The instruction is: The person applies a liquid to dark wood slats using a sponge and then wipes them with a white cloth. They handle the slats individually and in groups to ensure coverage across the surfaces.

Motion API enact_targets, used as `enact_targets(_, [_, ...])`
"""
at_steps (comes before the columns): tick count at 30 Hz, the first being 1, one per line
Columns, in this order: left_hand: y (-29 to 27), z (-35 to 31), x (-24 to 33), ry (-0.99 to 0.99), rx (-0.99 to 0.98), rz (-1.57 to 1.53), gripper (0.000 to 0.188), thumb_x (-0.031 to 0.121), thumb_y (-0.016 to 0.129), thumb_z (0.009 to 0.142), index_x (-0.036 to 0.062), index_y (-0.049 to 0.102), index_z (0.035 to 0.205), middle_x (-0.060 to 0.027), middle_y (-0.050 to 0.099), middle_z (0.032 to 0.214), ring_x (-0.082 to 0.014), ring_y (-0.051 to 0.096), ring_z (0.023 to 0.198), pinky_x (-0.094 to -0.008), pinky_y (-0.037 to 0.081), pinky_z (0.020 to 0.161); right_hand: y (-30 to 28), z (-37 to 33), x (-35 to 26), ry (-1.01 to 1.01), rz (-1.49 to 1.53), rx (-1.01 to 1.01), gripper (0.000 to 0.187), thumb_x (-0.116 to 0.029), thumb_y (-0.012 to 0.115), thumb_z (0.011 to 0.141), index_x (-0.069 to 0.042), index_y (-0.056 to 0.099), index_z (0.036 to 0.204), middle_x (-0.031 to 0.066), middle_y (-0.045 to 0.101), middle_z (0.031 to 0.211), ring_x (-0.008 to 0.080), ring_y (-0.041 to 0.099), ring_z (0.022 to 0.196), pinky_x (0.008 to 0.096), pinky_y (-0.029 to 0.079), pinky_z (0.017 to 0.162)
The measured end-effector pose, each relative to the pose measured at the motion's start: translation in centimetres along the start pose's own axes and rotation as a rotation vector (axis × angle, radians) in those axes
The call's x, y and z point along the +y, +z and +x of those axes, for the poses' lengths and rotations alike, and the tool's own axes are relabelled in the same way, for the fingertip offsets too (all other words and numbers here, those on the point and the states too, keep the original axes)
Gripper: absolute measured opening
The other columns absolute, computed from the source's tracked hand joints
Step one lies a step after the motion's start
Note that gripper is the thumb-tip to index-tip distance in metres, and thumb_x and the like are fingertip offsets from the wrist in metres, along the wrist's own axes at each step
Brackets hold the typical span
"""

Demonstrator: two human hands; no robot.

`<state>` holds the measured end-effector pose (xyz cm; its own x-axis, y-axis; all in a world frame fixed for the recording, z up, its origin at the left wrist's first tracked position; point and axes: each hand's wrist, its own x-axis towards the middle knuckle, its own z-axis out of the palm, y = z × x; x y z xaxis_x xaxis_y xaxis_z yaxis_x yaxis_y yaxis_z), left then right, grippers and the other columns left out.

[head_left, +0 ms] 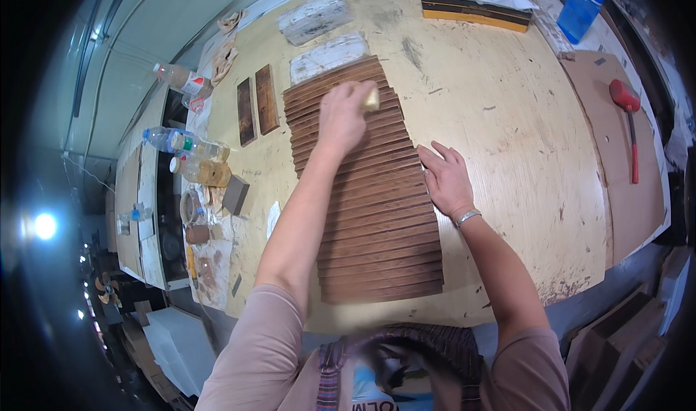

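Many dark brown wooden strips (380,201) lie side by side across the middle of the table, their ends stepped unevenly. My left hand (342,117) reaches over the far part of the strips, its fingers closed round a small pale yellow sponge (371,99). Along the right ends of the strips rests my right hand (447,177), fingers stretched out, thumb side next to the wood and nothing in its grip. My left palm and fingertips are partly hidden by the back of the hand.
Two loose brown boards (267,99) lie left of the strips. Whitish blocks (330,57) stand beyond them. Bottles (199,170) and a grey block (235,195) line the left edge. A red mallet (625,96) lies on cardboard (591,85) at right, near a blue jug (580,11).
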<state>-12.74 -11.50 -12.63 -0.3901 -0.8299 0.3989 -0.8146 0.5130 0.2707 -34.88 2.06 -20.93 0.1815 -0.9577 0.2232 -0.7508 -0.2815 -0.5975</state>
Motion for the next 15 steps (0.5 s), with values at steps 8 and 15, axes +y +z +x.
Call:
enact_targets(8, [-8.7,-11.5,-13.0,-0.604,-0.026,0.331,0.055,-0.008,0.062,0.079,0.0156,0.066,0.129,-0.0166,0.067,0.123,-0.0346,0.061,0.116,-0.0465,0.046,0.103,-0.4,0.2,0.0,0.018,-0.008,-0.005,0.042,-0.014,0.052,0.093,-0.008,0.06,0.134,0.005,0.059,0.141,0.0289,0.046,0.136,0.047,0.029,0.118])
enact_targets(15, [-2.6,-4.7,-2.7,-0.002,-0.018,0.002,0.048,-0.008,0.062,0.079,0.0135,0.068,0.122,-0.0134,0.067,0.122,-0.035,0.06,0.115,-0.0439,0.047,0.1,-0.2,0.0,-0.2,0.034,0.018,-0.003,0.042,-0.012,0.051,0.093,-0.008,0.061,0.134,0.0042,0.061,0.14,0.0283,0.046,0.137,0.047,0.029,0.119])
